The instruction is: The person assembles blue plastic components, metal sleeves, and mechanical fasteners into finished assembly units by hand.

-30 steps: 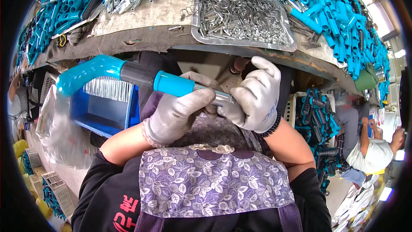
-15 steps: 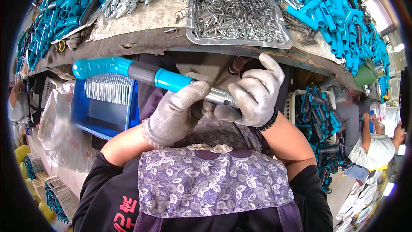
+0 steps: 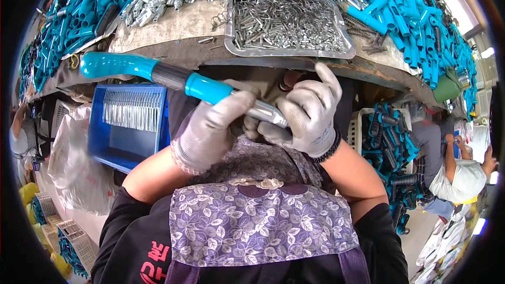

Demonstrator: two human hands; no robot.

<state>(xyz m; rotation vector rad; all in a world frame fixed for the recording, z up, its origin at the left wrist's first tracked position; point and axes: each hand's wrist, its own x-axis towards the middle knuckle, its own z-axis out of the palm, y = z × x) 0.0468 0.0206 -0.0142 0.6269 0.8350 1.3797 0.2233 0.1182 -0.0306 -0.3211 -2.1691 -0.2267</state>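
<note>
With my left hand [image 3: 210, 129] closed around the blue-handled tool [image 3: 173, 77] held below the bench edge [image 3: 158, 55], my right hand [image 3: 307, 113] grips its metal tip [image 3: 268, 113], apparently mid-assembly; seating it likely demands axial alignment.

Handle [image 3: 158, 73] teal w/ black band; apron [image 3: 263, 221] purple floral; gloves grey.
</note>
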